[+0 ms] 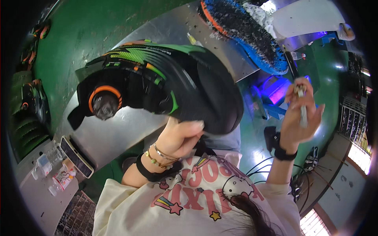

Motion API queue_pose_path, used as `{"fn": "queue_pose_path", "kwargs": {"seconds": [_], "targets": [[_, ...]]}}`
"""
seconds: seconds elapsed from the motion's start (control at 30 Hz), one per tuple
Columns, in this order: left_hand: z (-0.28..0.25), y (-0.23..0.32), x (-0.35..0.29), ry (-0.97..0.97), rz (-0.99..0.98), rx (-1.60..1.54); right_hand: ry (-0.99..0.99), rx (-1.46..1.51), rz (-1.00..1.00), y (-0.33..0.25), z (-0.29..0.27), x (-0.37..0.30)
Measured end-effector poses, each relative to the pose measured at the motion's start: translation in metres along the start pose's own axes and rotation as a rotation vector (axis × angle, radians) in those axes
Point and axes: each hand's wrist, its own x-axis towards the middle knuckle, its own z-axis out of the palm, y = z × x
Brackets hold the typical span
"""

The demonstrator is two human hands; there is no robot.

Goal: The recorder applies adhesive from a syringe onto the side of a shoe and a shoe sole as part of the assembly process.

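A large black shoe (204, 82) with green and orange trim lies tilted over the metal table, its toe toward the right. My left hand (179, 135) is closed on the shoe's near edge, thumb out along the side. A crumpled clear wad (105, 105) fills its opening, ringed by an orange edge. Out to the right, my right hand (302, 112) is raised and closed around a slim tool with a dark upper end (291, 65) and a pale lower end (303, 117); blur hides its exact kind.
A blue sole-shaped pad (256, 43) covered in black scraps lies at the far right of the metal table (165, 27). At the left are a phone (76, 157), plastic bottles (43, 165) and a rack with more shoes (35, 100). A blue stool (271, 92) stands on the green floor.
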Motion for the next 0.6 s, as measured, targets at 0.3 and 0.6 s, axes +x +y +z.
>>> {"fn": "queue_pose_path", "kwargs": {"seconds": [0.3,0.6], "targets": [[-0.024,-0.002,-0.021,-0.111,-0.038,-0.086,0.261,0.154,0.175,-0.037,0.026,-0.027],[-0.032,-0.006,-0.021,-0.129,-0.015,-0.026,-0.609,0.408,0.12,-0.06,0.023,-0.051]]}}
